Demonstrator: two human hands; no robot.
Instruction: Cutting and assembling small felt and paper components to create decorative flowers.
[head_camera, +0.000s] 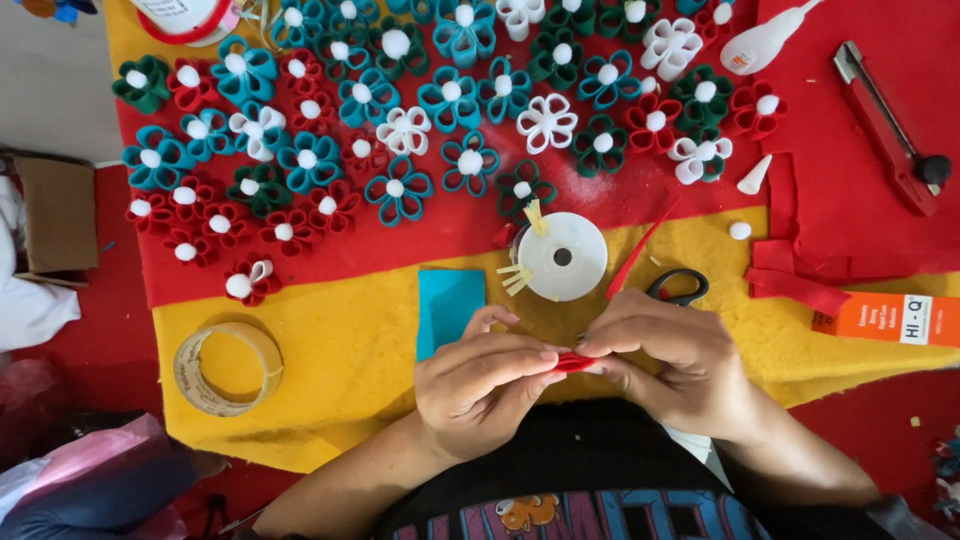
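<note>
Both sets of fingertips meet on a small red felt strip (572, 362), a narrow, folded piece of which only a short bright length shows between them. The left hand (482, 385) has its fingers curled closed over one end; the right hand (668, 362) pinches the other end between thumb and forefinger. The strip is held above the near edge of the yellow felt sheet (340, 365), just in front of the person's body.

Open room lies to the left on the yellow sheet, between the hands and a roll of clear tape (227, 368) near the near-left corner. Just beyond the left hand lies a blue felt rectangle (448, 305), and beyond it a white spool (561, 256). Black-handled scissors (678, 287) sit touching or almost touching the right hand's far side. An orange box (888, 318) lies at the right edge. Farther out, the red felt (840, 190) carries many felt flowers (400, 190), a red utility knife (885, 125) and a glue bottle (762, 42).
</note>
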